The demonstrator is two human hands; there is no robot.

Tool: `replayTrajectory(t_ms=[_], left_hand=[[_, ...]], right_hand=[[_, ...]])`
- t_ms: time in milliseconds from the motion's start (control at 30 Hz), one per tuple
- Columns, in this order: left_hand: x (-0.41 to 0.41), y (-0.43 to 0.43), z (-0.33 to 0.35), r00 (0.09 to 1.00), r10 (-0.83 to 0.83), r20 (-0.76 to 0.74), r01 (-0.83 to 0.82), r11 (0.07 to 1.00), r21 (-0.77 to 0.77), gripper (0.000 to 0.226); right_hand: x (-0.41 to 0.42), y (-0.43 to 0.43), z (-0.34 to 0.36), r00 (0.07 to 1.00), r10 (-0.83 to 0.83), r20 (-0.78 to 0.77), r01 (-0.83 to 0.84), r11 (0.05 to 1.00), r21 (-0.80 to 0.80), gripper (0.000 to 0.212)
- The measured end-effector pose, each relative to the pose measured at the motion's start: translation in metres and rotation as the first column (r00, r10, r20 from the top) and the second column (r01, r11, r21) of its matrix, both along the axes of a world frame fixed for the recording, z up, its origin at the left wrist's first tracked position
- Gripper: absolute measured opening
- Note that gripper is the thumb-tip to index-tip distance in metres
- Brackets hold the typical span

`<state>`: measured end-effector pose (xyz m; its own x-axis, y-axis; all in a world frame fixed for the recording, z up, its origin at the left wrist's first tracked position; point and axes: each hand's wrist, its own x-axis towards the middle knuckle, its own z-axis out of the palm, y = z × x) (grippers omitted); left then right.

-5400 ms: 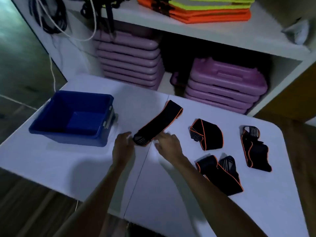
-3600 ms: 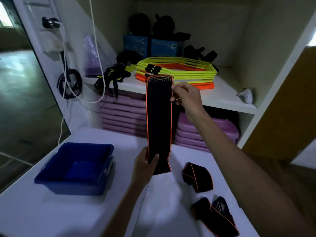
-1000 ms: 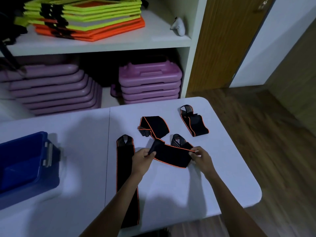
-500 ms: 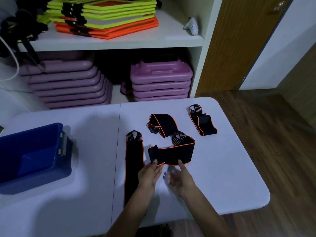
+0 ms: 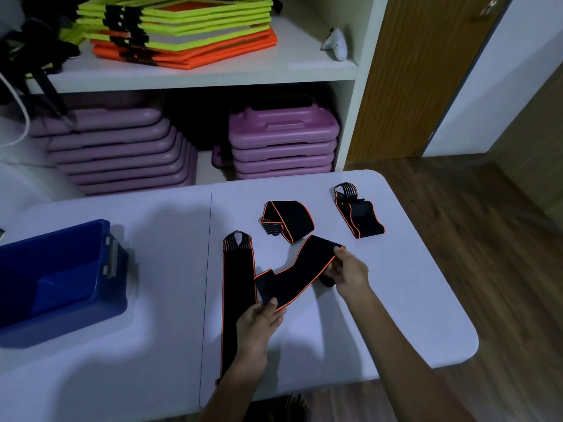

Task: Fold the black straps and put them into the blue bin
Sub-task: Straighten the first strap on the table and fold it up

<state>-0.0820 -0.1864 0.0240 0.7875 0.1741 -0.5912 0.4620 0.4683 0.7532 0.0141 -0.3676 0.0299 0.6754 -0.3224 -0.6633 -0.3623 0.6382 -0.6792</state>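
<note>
Black elastic strap with orange edging (image 5: 294, 274) is held stretched between both hands above the white surface (image 5: 396, 315); left hand (image 5: 259, 327) pinches its near end between thumb and fingers, right hand (image 5: 348, 271) grips its far end, fingers curled around the fabric. Landmark: this held strap. Just left of it, touching or overlapped by its near end, a second strap (image 5: 238, 300) lies flat and fully extended on the surface, ribbed loop end pointing toward the shelf; its near part is hidden behind the left forearm. Just beyond the held strap, a loosely folded strap (image 5: 288, 220) rests on the surface. Beyond and to the right of the held strap, apart from it, a fourth strap (image 5: 358, 213) lies folded with its ribbed loop at the far end. Blue bin (image 5: 58, 278) sits well to the left of the held strap, near the surface's left side; no strap visible in the part of the interior that shows. Behind the surface, a white shelf unit (image 5: 213, 71): stacked purple cases (image 5: 283, 138) on the lower level, a second purple stack (image 5: 115, 150) to their left, neon yellow and orange flat frames (image 5: 182, 32) stacked on the upper level. Wooden floor (image 5: 487, 254) to the right of the surface
</note>
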Motion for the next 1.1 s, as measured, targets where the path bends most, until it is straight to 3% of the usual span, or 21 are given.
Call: replayTrajectory(t_ms=[167,300,500,700,867,967,1033,1100], left_hand=[[0.0,-0.003,0.002,0.998,-0.054,0.045,0.051,0.997,0.051,0.01],[-0.003,0.001,-0.001,0.983,-0.151,0.104,0.129,0.973,0.193,0.014],[-0.016,0.0,-0.003,0.965,-0.237,0.112,0.186,0.92,0.343,0.009],[-0.022,0.002,-0.007,0.977,-0.197,0.084,0.153,0.916,0.37,0.008],[-0.028,0.004,-0.015,0.973,-0.228,0.042,0.191,0.89,0.415,0.009],[-0.034,-0.002,-0.017,0.961,-0.276,0.004,0.245,0.861,0.446,0.009],[-0.039,-0.008,-0.017,0.952,-0.302,-0.04,0.29,0.857,0.427,0.012],[-0.046,-0.015,-0.017,0.941,-0.329,-0.081,0.334,0.863,0.379,0.012]], right_hand=[[0.018,-0.001,0.011,0.992,0.126,-0.028,-0.127,0.992,-0.028,0.006],[0.034,0.004,0.005,0.981,0.183,-0.071,-0.189,0.978,-0.09,0.011],[0.047,0.035,-0.007,0.886,0.446,-0.126,-0.463,0.865,-0.192,0.017],[0.056,0.046,-0.012,0.91,0.373,-0.18,-0.412,0.77,-0.488,0.027],[0.054,0.035,-0.024,0.922,0.351,-0.165,-0.385,0.776,-0.5,0.013],[0.056,0.028,-0.027,0.936,0.32,-0.145,-0.346,0.775,-0.529,0.018],[0.059,0.024,-0.03,0.943,0.304,-0.133,-0.325,0.767,-0.554,0.022],[0.059,0.02,-0.031,0.943,0.31,-0.125,-0.324,0.759,-0.564,0.012]])
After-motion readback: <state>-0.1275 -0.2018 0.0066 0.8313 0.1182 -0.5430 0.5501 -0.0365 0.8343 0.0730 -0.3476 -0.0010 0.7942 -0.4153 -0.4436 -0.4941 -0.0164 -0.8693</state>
